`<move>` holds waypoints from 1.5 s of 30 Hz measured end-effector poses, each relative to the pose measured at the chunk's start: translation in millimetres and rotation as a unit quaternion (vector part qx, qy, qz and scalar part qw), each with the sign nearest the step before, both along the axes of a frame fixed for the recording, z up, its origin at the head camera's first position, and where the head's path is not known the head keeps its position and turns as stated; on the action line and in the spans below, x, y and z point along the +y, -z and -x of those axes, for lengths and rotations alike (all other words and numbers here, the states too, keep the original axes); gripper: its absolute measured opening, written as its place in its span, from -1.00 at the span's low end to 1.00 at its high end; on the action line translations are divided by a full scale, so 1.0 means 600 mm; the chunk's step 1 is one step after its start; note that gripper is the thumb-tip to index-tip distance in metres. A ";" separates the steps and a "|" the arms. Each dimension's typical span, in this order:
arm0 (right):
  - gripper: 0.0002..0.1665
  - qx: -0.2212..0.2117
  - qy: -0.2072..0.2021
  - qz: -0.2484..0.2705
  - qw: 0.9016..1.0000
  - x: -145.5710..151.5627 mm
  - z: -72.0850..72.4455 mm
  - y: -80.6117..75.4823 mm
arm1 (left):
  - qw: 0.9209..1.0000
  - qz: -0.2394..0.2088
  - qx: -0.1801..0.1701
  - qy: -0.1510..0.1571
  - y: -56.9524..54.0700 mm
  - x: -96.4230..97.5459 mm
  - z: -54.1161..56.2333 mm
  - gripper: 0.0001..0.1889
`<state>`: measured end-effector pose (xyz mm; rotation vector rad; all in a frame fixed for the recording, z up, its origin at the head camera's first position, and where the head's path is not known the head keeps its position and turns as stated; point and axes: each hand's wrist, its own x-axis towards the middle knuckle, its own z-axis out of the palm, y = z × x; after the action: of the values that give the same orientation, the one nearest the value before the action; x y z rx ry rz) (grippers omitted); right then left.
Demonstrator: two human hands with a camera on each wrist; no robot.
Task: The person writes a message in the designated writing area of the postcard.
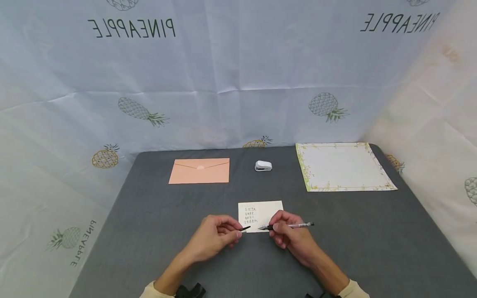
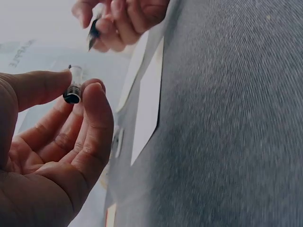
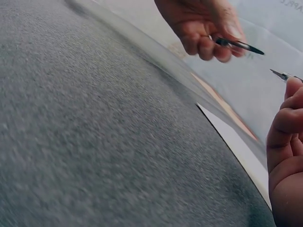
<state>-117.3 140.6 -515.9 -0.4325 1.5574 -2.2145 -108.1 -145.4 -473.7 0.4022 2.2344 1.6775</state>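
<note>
My left hand [image 1: 214, 238] pinches a small clear-and-black pen cap [image 2: 75, 86] between thumb and fingertips. The cap's dark clip [image 3: 248, 48] points toward my right hand. In my right hand [image 1: 294, 238] is a gel pen [image 1: 302, 225], its bare tip facing left toward the cap, with a gap between the two. Behind both hands a cream card [image 1: 268, 210] with several handwritten lines lies flat on the table; my fingers hide its lower corners.
A peach envelope [image 1: 201, 176] lies at the back left of the grey table [image 1: 156, 215]. A small white stapler [image 1: 263, 166] sits at the back middle. At the back right is a large white sheet [image 1: 343, 167] with a floral border. Patterned cloth [image 1: 238, 62] hangs behind.
</note>
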 end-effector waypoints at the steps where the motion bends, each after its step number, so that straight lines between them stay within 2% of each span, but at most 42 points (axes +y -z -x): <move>1: -0.79 -0.002 -0.001 0.001 1.000 -0.002 -0.001 0.000 | 1.000 -0.002 0.000 0.001 0.000 0.004 0.000 -0.89; 14: -0.80 -0.012 -0.010 -0.002 1.000 -0.012 -0.007 0.004 | 1.000 0.002 -0.005 0.014 0.000 0.030 0.003 -0.86; 20: -0.82 -0.016 -0.019 0.003 1.000 -0.012 -0.008 0.002 | 1.000 0.013 -0.002 0.012 0.001 0.032 0.003 -0.92; 29: -0.88 -0.025 -0.027 -0.028 0.999 -0.018 -0.014 0.006 | 1.000 0.018 0.011 0.013 0.002 0.039 0.001 -0.95; 32: -0.88 -0.037 -0.028 -0.016 0.999 -0.022 -0.018 0.009 | 0.999 0.025 0.021 0.009 0.001 0.042 -0.001 -0.96; 39: -0.79 -0.055 -0.028 0.052 0.997 -0.029 -0.031 0.016 | 0.998 0.041 0.038 -0.013 -0.008 0.046 -0.010 -0.93; 45: -0.74 -0.061 -0.026 0.073 0.995 -0.033 -0.035 0.016 | 0.999 0.030 0.032 -0.021 -0.013 0.046 -0.018 -0.92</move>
<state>-96.4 120.5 -525.7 -0.3696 1.3128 -2.2776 -97.4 -118.0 -465.6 0.4037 2.3484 1.6353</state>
